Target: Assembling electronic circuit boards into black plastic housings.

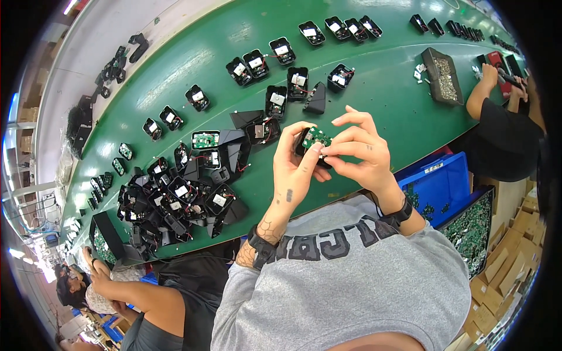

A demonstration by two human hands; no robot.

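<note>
My left hand [295,161] is wrapped round a small black plastic housing with a green circuit board [315,137] in its open top. The thumb of that hand presses at the board's lower edge. My right hand [360,152] pinches with thumb and forefinger at the same edge, its other fingers raised. Whatever lies between those fingertips is small and mostly hidden, perhaps a connector. Just beyond my hands, a black wedge-shaped cover [316,98] and an open black housing [297,83] with a white block and thin wires rest on the green table [234,158].
A heap of black housings [175,199] covers the table at left; more stand in rows farther off. A bin of small metal parts [443,76] sits at right, near a co-worker's hands [489,76]. A blue crate [439,187] and a tray of circuit boards [471,228] are beside me.
</note>
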